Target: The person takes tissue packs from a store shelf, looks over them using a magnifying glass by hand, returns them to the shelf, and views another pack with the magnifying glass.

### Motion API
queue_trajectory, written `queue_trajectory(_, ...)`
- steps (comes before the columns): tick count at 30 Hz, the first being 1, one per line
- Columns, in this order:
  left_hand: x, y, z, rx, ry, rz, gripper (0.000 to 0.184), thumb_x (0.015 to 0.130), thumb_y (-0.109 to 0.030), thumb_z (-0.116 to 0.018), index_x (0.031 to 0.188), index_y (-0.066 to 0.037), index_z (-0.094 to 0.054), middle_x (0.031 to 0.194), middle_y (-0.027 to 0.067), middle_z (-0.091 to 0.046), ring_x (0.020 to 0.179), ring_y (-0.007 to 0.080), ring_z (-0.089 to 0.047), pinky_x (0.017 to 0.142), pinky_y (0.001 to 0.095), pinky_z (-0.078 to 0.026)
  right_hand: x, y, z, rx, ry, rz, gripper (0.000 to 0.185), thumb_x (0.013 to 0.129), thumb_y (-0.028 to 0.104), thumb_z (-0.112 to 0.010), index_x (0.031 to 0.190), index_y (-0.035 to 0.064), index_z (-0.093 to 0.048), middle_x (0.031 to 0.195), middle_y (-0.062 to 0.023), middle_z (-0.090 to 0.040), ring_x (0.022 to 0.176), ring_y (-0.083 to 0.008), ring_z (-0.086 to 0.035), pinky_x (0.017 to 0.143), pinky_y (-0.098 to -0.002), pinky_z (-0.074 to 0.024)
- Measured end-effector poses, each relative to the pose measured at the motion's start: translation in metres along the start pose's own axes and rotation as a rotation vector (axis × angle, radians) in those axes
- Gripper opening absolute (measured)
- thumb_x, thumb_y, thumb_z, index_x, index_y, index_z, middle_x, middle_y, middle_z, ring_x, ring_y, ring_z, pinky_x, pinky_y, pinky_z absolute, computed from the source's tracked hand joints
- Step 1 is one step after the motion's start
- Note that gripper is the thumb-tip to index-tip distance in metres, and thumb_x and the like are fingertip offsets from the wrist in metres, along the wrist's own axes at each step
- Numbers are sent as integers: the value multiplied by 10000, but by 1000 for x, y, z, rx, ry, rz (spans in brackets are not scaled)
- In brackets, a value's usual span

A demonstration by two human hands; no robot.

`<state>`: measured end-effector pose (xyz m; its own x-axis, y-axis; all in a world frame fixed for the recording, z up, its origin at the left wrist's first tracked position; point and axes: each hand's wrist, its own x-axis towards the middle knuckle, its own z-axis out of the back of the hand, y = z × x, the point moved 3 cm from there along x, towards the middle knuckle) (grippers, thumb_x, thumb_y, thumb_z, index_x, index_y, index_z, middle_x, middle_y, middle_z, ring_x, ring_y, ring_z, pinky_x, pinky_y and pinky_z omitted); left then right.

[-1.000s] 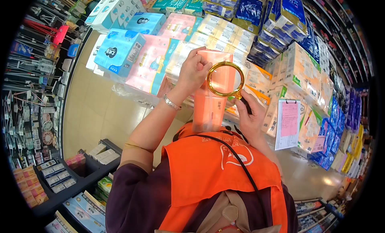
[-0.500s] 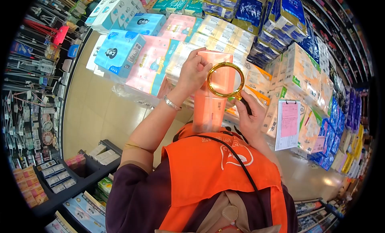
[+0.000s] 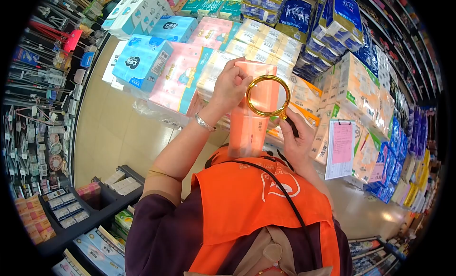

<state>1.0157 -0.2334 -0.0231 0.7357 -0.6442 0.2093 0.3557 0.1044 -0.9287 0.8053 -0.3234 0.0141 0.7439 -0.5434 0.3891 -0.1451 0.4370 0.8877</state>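
My left hand (image 3: 230, 87) is closed on the upper end of a long, salmon-pink tissue pack (image 3: 248, 133), which hangs down in front of the orange vest. A bracelet is on that wrist. My right hand (image 3: 298, 137) grips the dark handle of a magnifying glass (image 3: 248, 103) with a gold rim. Its lens lies over the upper part of the pack in this view; I cannot tell how far apart the two are. Printed characters show on the pack's lower half.
Beyond my hands are stacked pink tissue packages (image 3: 176, 72), blue packages (image 3: 141, 61) and orange-white bundles (image 3: 357, 86). To the right hangs a clipboard (image 3: 340, 157) with a pink sheet. A rack of hanging goods (image 3: 42, 95) lines the left side, past the tiled floor (image 3: 107, 119).
Almost nothing differs. Both hands, the tissue pack and the magnifying glass keep nearly the same place, with only a tiny shift in the view.
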Motion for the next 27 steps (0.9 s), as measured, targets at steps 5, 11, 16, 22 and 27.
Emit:
queue_trajectory(5, 0, 0, 0, -8, 1, -1, 155, 817, -96, -683, 752, 13, -594, 1289, 180, -570, 1057, 288, -614, 845, 353, -489, -1, 0, 1, 11, 7, -12, 321, 897, 2, -632, 1215, -40, -610, 793, -93, -625, 651, -105, -535, 583, -232, -425)
queue_trajectory(11, 0, -4, 1, 3, -2, -22, 156, 819, -107, -677, 756, 11, -595, 1313, 163, -562, 989, 278, -624, 829, 345, -491, -1, 1, -1, 44, -4, -8, 318, 905, 2, -619, 1221, -38, -605, 844, -115, -660, 702, -121, -592, 618, -237, -452)
queue_trajectory(16, 0, -1, -1, 3, -12, -37, 155, 820, -108, -677, 755, 9, -599, 1325, 158, -557, 976, 274, -626, 824, 342, -492, -1, 1, 1, 19, 14, -14, 317, 906, 4, -618, 1220, -37, -605, 864, -122, -670, 717, -131, -606, 632, -240, -461)
queue_trajectory(22, 1, -1, -1, 15, -9, -36, 156, 819, -111, -678, 755, 9, -601, 1325, 156, -557, 981, 272, -624, 826, 342, -490, 0, 2, 0, -3, -3, 25, 317, 906, 6, -622, 1220, -32, -604, 856, -121, -667, 707, -141, -604, 627, -245, -459)
queue_trajectory(27, 1, 0, -1, -9, 0, -20, 164, 820, -120, -673, 752, 11, -600, 1325, 155, -556, 985, 268, -620, 827, 337, -486, 0, 2, 1, 4, 5, 10, 321, 902, 7, -628, 1220, -29, -604, 846, -116, -663, 704, -138, -603, 624, -244, -457)
